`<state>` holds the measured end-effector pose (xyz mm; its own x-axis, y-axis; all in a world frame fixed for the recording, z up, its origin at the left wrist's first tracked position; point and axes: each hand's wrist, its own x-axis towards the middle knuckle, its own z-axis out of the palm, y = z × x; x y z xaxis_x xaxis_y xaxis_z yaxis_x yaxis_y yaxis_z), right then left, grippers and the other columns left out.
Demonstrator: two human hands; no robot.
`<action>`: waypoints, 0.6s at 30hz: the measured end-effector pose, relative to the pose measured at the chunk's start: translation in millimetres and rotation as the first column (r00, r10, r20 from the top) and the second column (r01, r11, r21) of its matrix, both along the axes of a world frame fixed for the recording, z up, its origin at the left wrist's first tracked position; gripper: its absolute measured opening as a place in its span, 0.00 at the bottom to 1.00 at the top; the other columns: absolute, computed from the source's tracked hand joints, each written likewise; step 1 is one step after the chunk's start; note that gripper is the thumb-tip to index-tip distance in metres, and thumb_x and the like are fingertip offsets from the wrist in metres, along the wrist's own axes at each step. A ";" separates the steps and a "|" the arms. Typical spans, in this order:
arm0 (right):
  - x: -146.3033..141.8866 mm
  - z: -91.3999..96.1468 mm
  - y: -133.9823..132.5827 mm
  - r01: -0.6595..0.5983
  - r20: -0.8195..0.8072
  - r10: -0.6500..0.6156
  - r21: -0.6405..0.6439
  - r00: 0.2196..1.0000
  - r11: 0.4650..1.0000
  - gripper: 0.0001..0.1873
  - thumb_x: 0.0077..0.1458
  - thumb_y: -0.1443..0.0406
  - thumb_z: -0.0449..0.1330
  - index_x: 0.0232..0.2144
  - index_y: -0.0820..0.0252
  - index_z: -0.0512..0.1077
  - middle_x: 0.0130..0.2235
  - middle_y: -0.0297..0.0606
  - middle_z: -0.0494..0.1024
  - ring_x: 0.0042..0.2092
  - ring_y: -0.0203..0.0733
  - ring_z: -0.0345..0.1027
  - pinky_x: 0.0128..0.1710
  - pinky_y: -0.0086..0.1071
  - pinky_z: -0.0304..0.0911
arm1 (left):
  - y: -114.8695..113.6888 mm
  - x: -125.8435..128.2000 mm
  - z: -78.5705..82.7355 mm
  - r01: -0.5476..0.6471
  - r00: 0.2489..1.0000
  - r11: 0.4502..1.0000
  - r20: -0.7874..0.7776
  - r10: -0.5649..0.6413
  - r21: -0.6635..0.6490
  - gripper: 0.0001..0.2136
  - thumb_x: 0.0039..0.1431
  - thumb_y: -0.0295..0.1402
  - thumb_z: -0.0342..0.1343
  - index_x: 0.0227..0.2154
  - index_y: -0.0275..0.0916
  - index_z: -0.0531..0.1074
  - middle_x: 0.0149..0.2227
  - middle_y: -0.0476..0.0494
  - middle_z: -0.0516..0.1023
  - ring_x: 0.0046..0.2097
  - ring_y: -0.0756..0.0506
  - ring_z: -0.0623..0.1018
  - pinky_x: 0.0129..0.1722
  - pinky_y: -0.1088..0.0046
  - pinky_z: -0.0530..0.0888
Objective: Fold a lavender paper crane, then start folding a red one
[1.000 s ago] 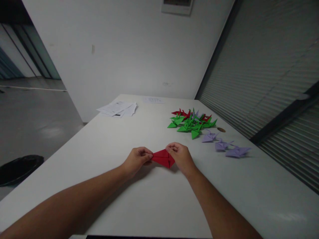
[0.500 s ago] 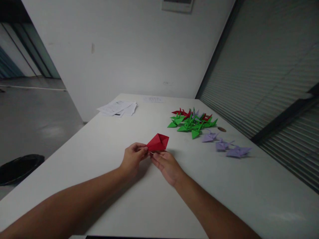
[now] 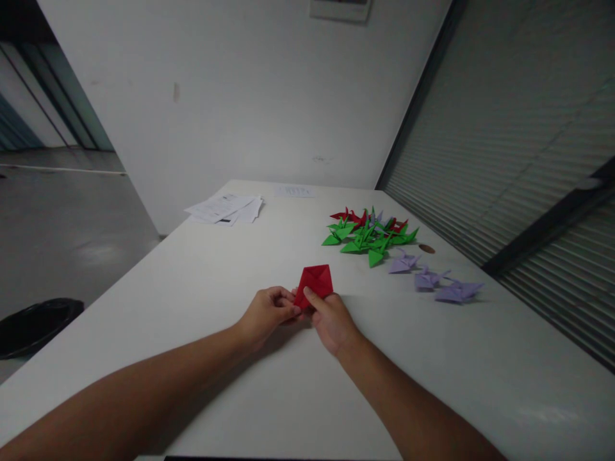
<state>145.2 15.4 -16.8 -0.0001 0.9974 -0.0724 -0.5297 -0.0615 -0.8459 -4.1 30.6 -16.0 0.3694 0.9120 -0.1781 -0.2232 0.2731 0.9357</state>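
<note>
A folded piece of red paper (image 3: 317, 280), diamond-shaped, lies at the middle of the white table (image 3: 202, 282) with its near corner between both my hands. My left hand (image 3: 266, 314) is closed, pinching that near corner from the left. My right hand (image 3: 330, 320) grips the same end, thumb laid on top of the paper and fingers under it. The far point of the paper sticks out beyond my fingers.
A heap of green and red paper cranes (image 3: 369, 232) lies at the far right of the table, three lilac cranes (image 3: 435, 282) nearer. A brown coin-like disc (image 3: 426, 248) sits beside them. White sheets (image 3: 225, 209) lie at the far left. A black bin (image 3: 33, 323) stands on the floor.
The red paper was held flat between my hands, then lifted by my left hand and turned. My right hand came from under it and now pinches its near end.
</note>
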 end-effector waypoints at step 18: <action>10.4 0.5 5.9 0.151 -0.015 -0.152 -0.046 0.988 0.987 0.17 0.42 0.59 0.75 0.33 0.62 0.79 0.34 0.40 0.83 0.37 0.44 0.76 0.41 0.37 0.70 | 0.3 -0.6 -1.3 0.111 0.989 0.994 -0.105 -0.109 0.017 0.16 0.42 0.33 0.74 0.29 0.35 0.72 0.25 0.44 0.82 0.28 0.48 0.81 0.32 0.74 0.76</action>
